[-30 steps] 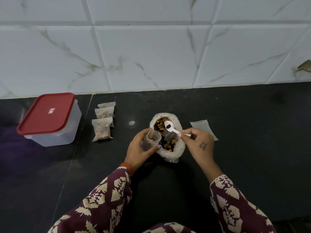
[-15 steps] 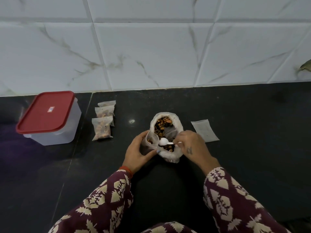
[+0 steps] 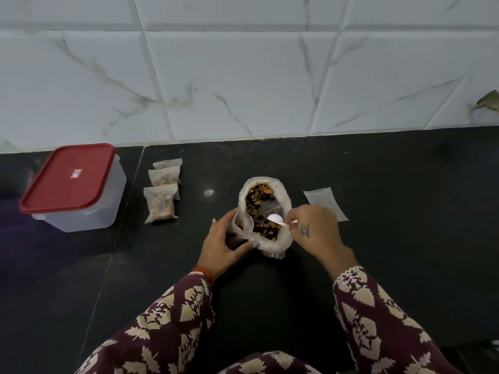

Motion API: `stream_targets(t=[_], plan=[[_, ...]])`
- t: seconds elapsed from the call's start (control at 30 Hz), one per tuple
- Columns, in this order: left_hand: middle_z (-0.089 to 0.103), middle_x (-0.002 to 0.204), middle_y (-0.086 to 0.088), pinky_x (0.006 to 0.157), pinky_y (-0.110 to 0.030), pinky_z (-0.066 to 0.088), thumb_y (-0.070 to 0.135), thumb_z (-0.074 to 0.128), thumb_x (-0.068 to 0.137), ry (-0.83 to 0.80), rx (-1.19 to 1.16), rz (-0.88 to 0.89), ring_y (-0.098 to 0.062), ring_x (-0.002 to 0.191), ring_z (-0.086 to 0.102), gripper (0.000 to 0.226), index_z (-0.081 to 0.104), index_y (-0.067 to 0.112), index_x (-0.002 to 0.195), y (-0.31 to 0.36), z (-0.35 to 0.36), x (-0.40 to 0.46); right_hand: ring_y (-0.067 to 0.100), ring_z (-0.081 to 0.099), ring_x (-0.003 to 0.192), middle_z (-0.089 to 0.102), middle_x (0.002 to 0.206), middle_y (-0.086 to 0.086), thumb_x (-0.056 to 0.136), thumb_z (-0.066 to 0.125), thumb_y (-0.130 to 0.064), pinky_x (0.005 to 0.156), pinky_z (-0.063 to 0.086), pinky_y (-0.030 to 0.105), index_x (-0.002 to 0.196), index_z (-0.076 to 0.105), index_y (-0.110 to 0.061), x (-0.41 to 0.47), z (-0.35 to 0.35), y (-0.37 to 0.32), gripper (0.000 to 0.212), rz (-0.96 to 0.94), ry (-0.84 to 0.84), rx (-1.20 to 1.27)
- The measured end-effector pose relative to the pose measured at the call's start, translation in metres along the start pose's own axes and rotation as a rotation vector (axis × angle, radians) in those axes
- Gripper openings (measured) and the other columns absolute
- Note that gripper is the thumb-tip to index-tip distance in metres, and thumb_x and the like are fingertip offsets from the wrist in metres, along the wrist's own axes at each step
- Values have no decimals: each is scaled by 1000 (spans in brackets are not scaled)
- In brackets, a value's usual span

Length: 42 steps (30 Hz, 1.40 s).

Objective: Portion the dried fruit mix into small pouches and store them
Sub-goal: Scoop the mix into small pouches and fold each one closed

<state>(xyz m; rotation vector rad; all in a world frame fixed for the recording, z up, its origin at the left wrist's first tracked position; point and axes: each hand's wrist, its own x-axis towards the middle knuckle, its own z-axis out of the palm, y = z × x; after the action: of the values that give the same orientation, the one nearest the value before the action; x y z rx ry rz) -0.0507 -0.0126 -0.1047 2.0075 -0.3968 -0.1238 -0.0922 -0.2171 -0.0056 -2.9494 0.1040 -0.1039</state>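
- The left hand (image 3: pixel 221 247) grasps a small open pouch (image 3: pixel 241 228), fingers on its far-left side and thumb curled under its near side; the grip keeps the pouch upright with its mouth open, touching the left edge of the big bag.
- A few pieces of the mix lie inside the small open pouch; how full it is cannot be told.
- The right hand (image 3: pixel 314 228) pinches the handle of a white spoon (image 3: pixel 275 218); the grip is at the handle's right end, and the spoon's bowl sits down among the fruit in the bag's mouth.
- The big bag (image 3: pixel 283 244) stands at the middle of the black tabletop (image 3: pixel 405 211), its white rim rolled back, and holds the dried fruit mix (image 3: pixel 259 197), brown and dark pieces that show both far and near of the spoon.
- Three filled pouches (image 3: pixel 161 203) lie in an overlapping row to the left of the bag, well apart from it, the nearest one the plainest to see.
- A clear box with a red lid (image 3: pixel 67 179) stands further left, near the filled pouches but not touching them; the lid is on.
- An empty flat pouch (image 3: pixel 321 198) lies on the tabletop just right of the bag, its near part hidden behind the right hand.
- Both forearms wear maroon sleeves (image 3: pixel 378 319) with a pale leaf print; an orange band (image 3: pixel 204 272) shows at the left wrist.
- A white marbled tile wall (image 3: pixel 243 76) rises at the far edge of the tabletop.
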Motion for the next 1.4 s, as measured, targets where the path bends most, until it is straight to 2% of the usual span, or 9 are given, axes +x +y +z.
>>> stream_targets(t=[0.2, 0.4, 0.6, 0.8, 0.9, 0.97, 1.13, 1.27, 1.4], plan=[[46, 142, 11, 117, -30, 6, 66, 68, 66, 0, 37, 19, -17, 137, 36, 87, 35, 34, 140, 1, 2, 0, 15, 64, 85, 70, 90, -2, 91, 57, -27, 70, 46, 25, 103, 72, -28, -4, 2, -9, 19, 49, -5, 32], [45, 142, 11, 120, -41, 13, 69, 66, 65, 5, 51, 21, -18, 137, 36, 88, 34, 36, 140, -1, 3, 1, 9, 62, 79, 72, 86, -6, 85, 67, -29, 65, 43, 21, 93, 75, -26, 2, -9, -3, 12, 87, -130, 143], [46, 141, 11, 120, -41, 12, 64, 69, 68, 5, 67, 36, -15, 135, 39, 86, 34, 35, 141, -1, 3, 1, 14, 67, 74, 66, 69, -10, 82, 71, -25, 75, 55, 33, 80, 75, -26, 5, 2, -2, 4, 216, -100, 406], [43, 143, 13, 119, -38, 11, 70, 67, 65, -1, 70, -3, -21, 139, 32, 88, 33, 38, 140, -3, 3, 1, 13, 63, 79, 70, 85, -4, 92, 56, -26, 70, 51, 27, 100, 73, -28, -1, -5, -3, 19, 47, -22, -54], [43, 143, 13, 119, -37, 10, 71, 65, 64, 4, 76, 0, -22, 140, 31, 89, 33, 39, 140, -3, 4, 1, 14, 63, 79, 70, 85, -3, 91, 55, -24, 69, 50, 25, 99, 72, -26, -3, -2, -14, 19, 20, -46, -98], [44, 143, 13, 119, -36, 8, 68, 67, 65, 8, 76, 10, -20, 139, 32, 88, 33, 38, 140, -2, 4, 1, 14, 64, 80, 71, 87, -4, 89, 59, -27, 69, 50, 25, 97, 73, -27, 0, -3, -15, 16, 50, -94, -12], [45, 141, 12, 120, -45, 14, 66, 69, 66, 7, 69, 24, -17, 136, 36, 87, 34, 37, 140, -1, 3, 0, 8, 66, 62, 64, 61, -14, 82, 71, -19, 69, 56, 28, 73, 74, -27, 7, -6, -2, 12, 248, -158, 431], [45, 141, 10, 120, -43, 12, 57, 73, 70, 14, 83, 38, -15, 135, 38, 84, 34, 34, 140, 1, 3, 0, 5, 66, 54, 65, 60, -12, 81, 72, -16, 59, 49, 17, 65, 69, -29, 3, -1, 0, 21, 328, -128, 603], [44, 143, 12, 120, -40, 11, 68, 67, 65, -3, 78, 10, -20, 139, 33, 87, 33, 38, 140, -1, 3, 0, 9, 65, 71, 68, 72, -10, 87, 65, -26, 68, 53, 25, 88, 74, -27, -1, -14, -3, 10, 179, -154, 214]])
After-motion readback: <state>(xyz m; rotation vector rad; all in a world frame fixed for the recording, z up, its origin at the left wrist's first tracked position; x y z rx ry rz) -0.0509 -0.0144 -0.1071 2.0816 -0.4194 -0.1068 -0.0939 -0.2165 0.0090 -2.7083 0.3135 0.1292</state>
